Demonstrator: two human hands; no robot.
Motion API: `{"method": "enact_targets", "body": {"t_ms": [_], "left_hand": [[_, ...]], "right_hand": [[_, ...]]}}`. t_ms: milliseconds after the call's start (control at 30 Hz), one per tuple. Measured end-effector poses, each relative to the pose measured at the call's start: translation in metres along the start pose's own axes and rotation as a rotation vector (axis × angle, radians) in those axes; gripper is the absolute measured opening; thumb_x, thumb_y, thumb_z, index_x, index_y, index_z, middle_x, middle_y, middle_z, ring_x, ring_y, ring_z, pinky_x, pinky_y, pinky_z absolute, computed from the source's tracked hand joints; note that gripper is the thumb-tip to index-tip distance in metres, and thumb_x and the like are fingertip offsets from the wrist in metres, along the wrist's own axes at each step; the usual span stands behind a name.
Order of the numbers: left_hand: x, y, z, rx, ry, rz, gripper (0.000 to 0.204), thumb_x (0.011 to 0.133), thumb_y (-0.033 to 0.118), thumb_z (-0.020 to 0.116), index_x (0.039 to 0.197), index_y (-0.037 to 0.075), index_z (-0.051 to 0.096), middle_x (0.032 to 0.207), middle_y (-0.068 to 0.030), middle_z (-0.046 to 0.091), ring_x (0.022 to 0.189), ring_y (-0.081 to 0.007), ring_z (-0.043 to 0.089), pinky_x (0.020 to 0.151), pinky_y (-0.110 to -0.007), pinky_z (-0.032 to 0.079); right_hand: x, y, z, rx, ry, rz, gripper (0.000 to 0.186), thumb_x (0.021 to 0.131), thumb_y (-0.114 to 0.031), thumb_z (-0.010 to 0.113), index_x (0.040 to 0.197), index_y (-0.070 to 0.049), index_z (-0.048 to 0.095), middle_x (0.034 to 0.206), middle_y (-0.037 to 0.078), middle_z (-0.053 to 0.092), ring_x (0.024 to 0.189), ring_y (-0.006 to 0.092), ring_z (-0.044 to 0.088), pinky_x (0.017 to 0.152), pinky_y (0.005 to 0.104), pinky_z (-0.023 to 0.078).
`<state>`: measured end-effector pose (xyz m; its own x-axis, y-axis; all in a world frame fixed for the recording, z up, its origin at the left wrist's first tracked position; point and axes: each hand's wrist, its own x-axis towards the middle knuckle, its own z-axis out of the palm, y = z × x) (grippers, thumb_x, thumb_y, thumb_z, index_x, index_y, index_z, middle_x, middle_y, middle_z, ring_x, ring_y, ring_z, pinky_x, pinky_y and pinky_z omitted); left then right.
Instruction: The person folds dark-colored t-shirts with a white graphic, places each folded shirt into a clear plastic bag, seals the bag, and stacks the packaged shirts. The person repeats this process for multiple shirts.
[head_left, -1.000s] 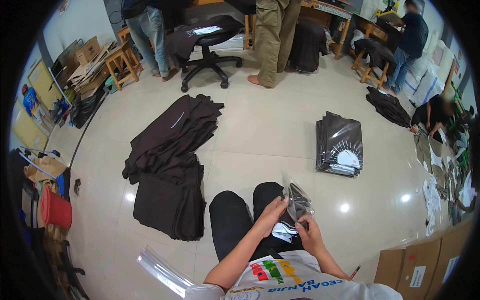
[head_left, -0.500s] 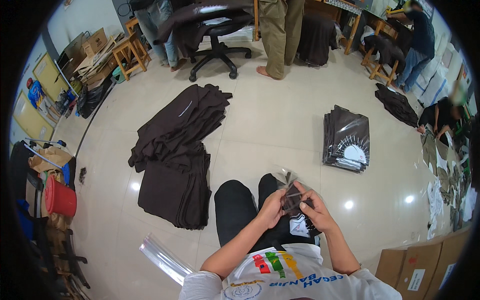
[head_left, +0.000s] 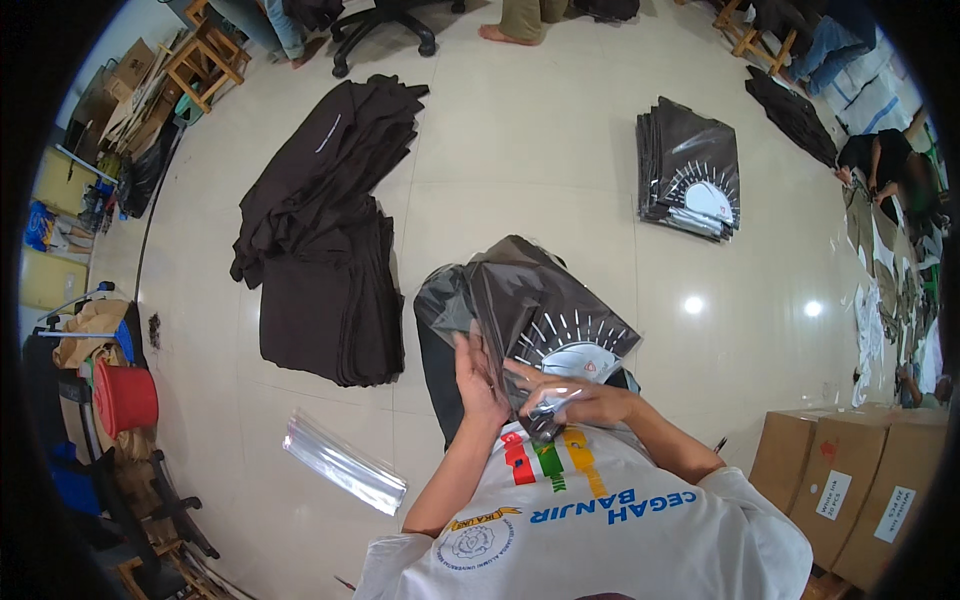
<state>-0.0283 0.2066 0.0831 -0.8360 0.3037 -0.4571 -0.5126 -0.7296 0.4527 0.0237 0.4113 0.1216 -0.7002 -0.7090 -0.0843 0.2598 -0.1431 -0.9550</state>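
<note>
Showing glossy black in the bagged shirt, with a white sunburst of thin rays around a white dome carrying a small red spot. Repeating that black-and-white fan print on the far bagged stack. Lying dark brown-black and plain on the left, the unfolded garments, one crossed by a thin pale line. Glinting clear and silvery, the near-left sleeve pack. Gleaming cream, the tiled floor. Standing out bright red at far left, a bucket. Sitting tan with white labels at near right, cardboard boxes.
</note>
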Motion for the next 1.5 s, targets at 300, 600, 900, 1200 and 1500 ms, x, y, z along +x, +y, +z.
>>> {"method": "enact_targets", "body": {"t_ms": [300,600,900,1200,1500], "left_hand": [[-0.002,-0.002,0.001,-0.023,0.245,0.055,0.054,0.113,0.031,0.043,0.159,0.004,0.041,0.155,-0.0125,0.052,0.14,-0.0236,0.051,0.119,-0.035,0.039],[-0.017,0.02,0.011,-0.127,0.056,0.031,0.051,0.113,0.039,0.048,0.152,0.006,0.045,0.152,-0.0118,0.054,0.136,-0.0271,0.055,0.116,-0.046,0.043],[-0.037,0.03,0.005,0.093,0.187,0.011,0.036,0.111,0.018,0.053,0.145,0.004,0.047,0.14,-0.0133,0.06,0.126,-0.0252,0.063,0.106,-0.044,0.052],[-0.07,0.024,0.019,0.126,0.077,-0.086,0.033,0.112,0.007,0.044,0.144,0.0,0.044,0.14,-0.0162,0.06,0.125,-0.027,0.065,0.108,-0.046,0.054],[-0.087,0.037,0.013,1.521,0.262,0.658,0.072,0.101,0.006,0.059,0.162,-0.005,0.022,0.162,-0.0265,0.031,0.153,-0.0415,0.03,0.125,-0.048,0.024]], "right_hand": [[0.058,0.036,-0.025,-1.446,0.493,0.293,0.06,0.103,-0.033,0.054,0.143,0.012,0.053,0.159,0.033,0.039,0.157,0.0476,0.025,0.128,0.0589,0.015],[0.125,0.048,-0.033,-0.776,0.221,-0.036,0.057,0.103,-0.027,0.052,0.156,-0.007,0.046,0.164,0.035,0.028,0.157,0.0494,0.02,0.129,0.0597,0.015],[0.173,0.033,-0.036,-1.085,0.049,-0.01,0.061,0.106,-0.057,0.048,0.15,-0.015,0.056,0.129,0.024,0.057,0.132,0.0446,0.049,0.118,0.0612,0.028],[0.18,0.023,-0.051,-0.982,0.134,-0.025,0.056,0.109,-0.049,0.048,0.14,-0.003,0.058,0.112,0.022,0.058,0.115,0.037,0.052,0.104,0.0483,0.039],[0.172,0.044,-0.029,-1.221,0.261,-0.347,0.049,0.101,-0.041,0.065,0.13,-0.002,0.061,0.112,0.022,0.057,0.11,0.0401,0.052,0.097,0.0479,0.04]]}}
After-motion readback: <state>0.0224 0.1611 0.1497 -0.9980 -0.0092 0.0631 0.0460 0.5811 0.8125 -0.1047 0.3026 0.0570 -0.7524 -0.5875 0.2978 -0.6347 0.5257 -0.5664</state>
